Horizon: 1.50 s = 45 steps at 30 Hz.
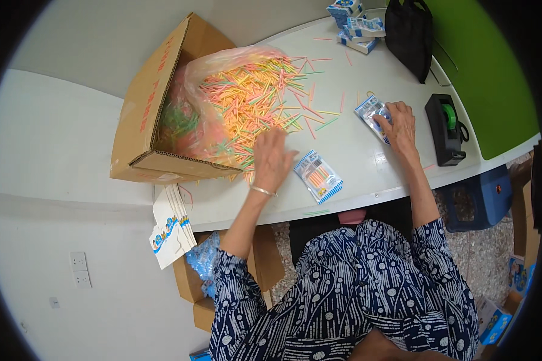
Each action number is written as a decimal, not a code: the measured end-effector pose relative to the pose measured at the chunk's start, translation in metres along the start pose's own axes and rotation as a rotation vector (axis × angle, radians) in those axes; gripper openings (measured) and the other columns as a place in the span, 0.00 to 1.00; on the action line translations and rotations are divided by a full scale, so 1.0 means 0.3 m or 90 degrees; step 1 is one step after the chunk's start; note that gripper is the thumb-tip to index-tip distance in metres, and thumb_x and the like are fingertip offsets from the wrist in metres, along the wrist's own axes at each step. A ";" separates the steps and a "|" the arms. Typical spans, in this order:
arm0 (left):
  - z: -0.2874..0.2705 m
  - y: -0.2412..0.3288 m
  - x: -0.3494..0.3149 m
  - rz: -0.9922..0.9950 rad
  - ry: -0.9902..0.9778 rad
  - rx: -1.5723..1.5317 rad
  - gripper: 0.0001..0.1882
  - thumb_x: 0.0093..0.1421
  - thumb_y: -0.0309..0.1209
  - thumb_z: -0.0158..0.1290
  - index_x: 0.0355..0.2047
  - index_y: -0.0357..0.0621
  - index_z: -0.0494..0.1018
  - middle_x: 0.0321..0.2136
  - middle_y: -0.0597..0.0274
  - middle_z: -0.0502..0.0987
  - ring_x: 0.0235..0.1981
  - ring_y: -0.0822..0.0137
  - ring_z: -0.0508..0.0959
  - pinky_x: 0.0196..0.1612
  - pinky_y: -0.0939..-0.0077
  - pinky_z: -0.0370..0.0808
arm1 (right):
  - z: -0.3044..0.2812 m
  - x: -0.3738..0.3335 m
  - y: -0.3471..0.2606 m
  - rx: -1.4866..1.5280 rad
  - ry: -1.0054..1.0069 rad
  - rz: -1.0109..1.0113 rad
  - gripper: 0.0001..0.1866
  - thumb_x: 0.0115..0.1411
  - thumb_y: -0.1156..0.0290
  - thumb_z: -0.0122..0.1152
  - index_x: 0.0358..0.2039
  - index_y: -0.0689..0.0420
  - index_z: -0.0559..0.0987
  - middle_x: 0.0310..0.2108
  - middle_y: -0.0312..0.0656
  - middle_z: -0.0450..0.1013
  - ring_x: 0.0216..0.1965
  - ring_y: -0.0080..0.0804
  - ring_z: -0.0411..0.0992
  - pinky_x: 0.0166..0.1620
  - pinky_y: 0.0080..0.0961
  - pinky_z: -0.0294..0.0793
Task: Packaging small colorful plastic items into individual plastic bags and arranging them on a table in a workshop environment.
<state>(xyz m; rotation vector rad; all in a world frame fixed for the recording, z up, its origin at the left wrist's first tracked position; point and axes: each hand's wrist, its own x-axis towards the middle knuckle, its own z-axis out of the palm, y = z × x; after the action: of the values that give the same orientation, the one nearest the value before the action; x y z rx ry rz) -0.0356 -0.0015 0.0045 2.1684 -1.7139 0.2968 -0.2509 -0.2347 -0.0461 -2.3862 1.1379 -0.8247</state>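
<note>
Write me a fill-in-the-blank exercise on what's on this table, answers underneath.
1. The person's ____ hand touches the packet nearest the black tape dispenser.
2. The hand at the near edge of the pile of thin sticks is the person's ____ one.
3. The roll of tape in the dispenser is coloured ____.
4. The bag beside the stacked blue-and-white packs is coloured ____.

Missing words: right; left; green; black.

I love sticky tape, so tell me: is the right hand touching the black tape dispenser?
No, the right hand is at a blue-and-white packet, and the black tape dispenser stands apart, to the hand's right.
</note>
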 end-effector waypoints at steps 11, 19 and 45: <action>0.085 -0.195 0.063 -0.153 -0.059 0.157 0.33 0.44 0.53 0.60 0.36 0.32 0.71 0.41 0.50 0.65 0.43 0.51 0.63 0.45 0.55 0.59 | 0.040 0.033 0.046 0.061 0.057 -0.035 0.09 0.53 0.69 0.58 0.32 0.60 0.77 0.33 0.43 0.69 0.40 0.40 0.66 0.45 0.36 0.62; 0.075 -0.296 0.102 -0.118 -0.123 0.226 0.22 0.46 0.43 0.59 0.31 0.35 0.72 0.42 0.51 0.64 0.45 0.50 0.62 0.46 0.54 0.58 | 0.050 0.038 0.046 -0.021 0.122 -0.084 0.05 0.56 0.72 0.54 0.30 0.59 0.75 0.31 0.43 0.70 0.38 0.40 0.67 0.42 0.35 0.64; 0.127 -0.254 0.000 -0.239 -0.047 0.340 0.15 0.50 0.34 0.50 0.28 0.30 0.74 0.38 0.49 0.65 0.44 0.52 0.63 0.47 0.55 0.58 | 0.040 -0.096 -0.221 0.665 -0.241 0.105 0.07 0.60 0.71 0.55 0.29 0.60 0.72 0.22 0.26 0.65 0.24 0.12 0.60 0.27 0.14 0.59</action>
<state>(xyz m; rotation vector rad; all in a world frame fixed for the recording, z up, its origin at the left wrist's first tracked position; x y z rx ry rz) 0.0360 -0.0017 -0.0415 2.8543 -1.3207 0.6349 -0.2194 -0.1709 -0.0287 -1.4552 0.5180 -0.6340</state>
